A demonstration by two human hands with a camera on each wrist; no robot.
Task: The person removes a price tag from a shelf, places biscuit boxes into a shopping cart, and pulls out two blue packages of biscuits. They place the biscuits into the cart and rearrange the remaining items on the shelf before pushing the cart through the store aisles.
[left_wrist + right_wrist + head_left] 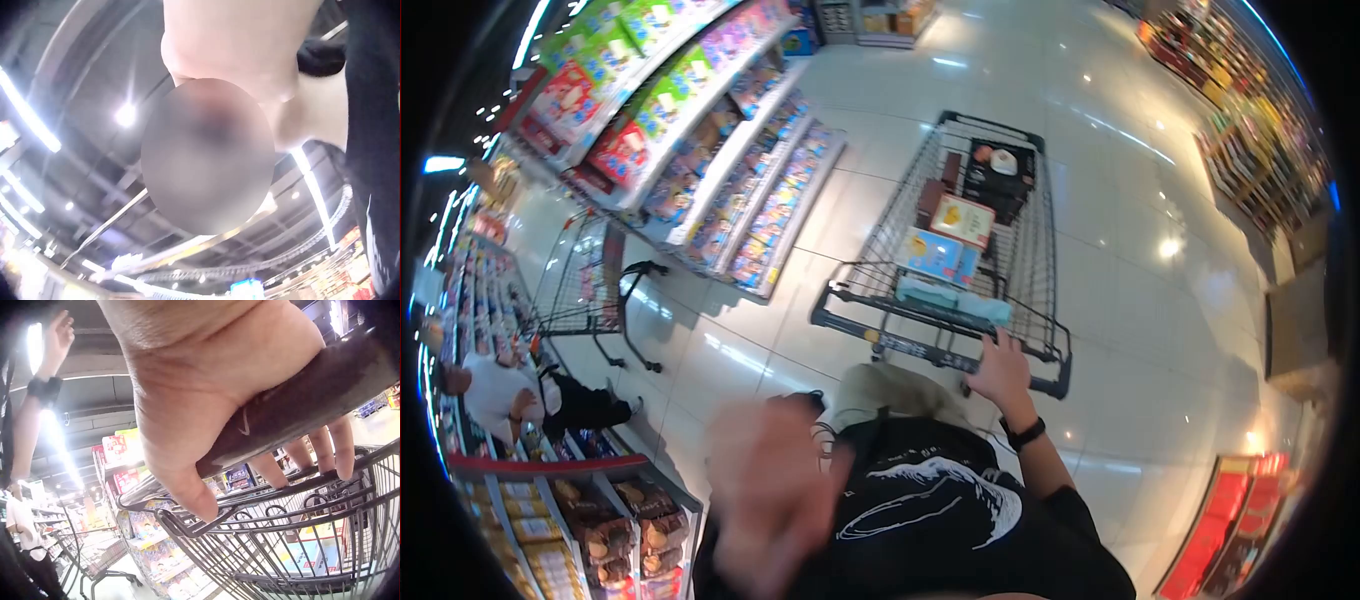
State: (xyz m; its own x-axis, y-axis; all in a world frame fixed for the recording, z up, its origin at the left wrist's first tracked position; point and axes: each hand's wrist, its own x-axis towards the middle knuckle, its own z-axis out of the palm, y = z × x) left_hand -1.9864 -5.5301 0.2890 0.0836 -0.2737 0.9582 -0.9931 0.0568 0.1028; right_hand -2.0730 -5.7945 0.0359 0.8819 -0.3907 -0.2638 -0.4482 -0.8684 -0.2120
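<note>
My right hand grips the dark handle of a shopping cart; in the right wrist view the fingers reach over the bar and the thumb hangs down on the near side. My left hand is raised close to the head camera, blurred. The right wrist view shows this left hand lifted, fingers loosely bent, holding nothing. Inside the cart lie a blue box, a cream and red box, a pale teal packet and a black package.
Stocked shelves stand left of the cart. Further left, another cart is near a person in a white shirt. Snack shelves are at lower left, a red display at lower right. Tiled floor surrounds the cart.
</note>
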